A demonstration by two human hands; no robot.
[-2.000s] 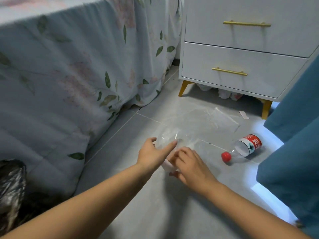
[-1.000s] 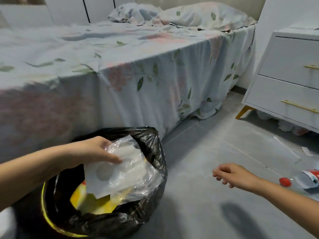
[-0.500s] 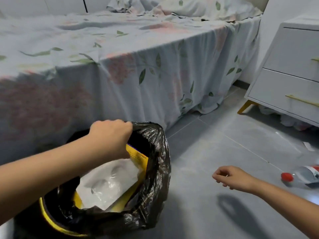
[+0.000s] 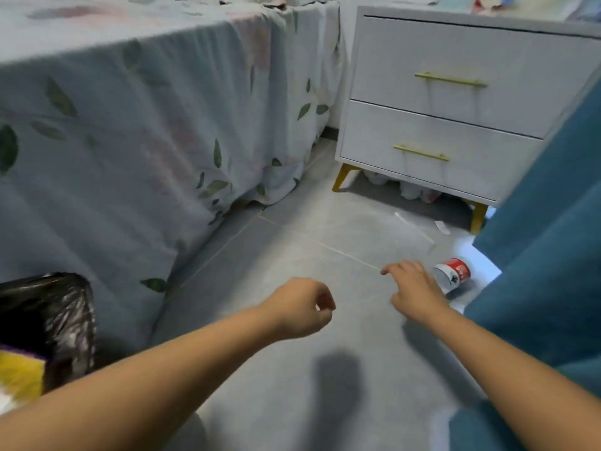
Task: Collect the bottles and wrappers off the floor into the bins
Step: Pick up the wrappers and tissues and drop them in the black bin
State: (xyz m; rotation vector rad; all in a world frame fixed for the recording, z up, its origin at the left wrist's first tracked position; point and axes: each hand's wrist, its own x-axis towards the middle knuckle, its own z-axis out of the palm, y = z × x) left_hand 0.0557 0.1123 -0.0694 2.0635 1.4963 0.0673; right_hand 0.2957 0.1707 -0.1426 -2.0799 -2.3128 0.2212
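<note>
One bottle [image 4: 452, 275], clear plastic with a red and white label, is lying on its side on the grey tiled floor [image 4: 292, 255], close to the edge of a teal curtain [image 4: 546, 255] that is hanging at the right and partly blocking the view beyond it. One bin [image 4: 61, 320], lined with a black plastic bag, is sitting at the far left against the bed, with something yellow showing inside it; only part of it is in view. Two small wrapper pieces are showing on the floor: a clear strip of plastic [image 4: 413, 227] in front of the nightstand, and a small white scrap [image 4: 442, 227] just beside the nightstand's right front leg. Two bare hands are reaching out over the floor. The left hand [image 4: 302, 307] is hovering in a loose curl, fingers folded in, holding nothing. The right hand [image 4: 413, 291] is stretching forward with fingers spread and empty, just beside the bottle and covering its near end; whether it is touching the bottle cannot be told. One bed, draped in a pale sheet [image 4: 130, 125] with a leaf pattern, is filling the left and upper part of the view. One white nightstand [image 4: 455, 109] with two drawers, two gold handles and gold legs is standing behind the bottle, and some pale bundled items [image 4: 409, 190], too dim to identify, are lying underneath it.
</note>
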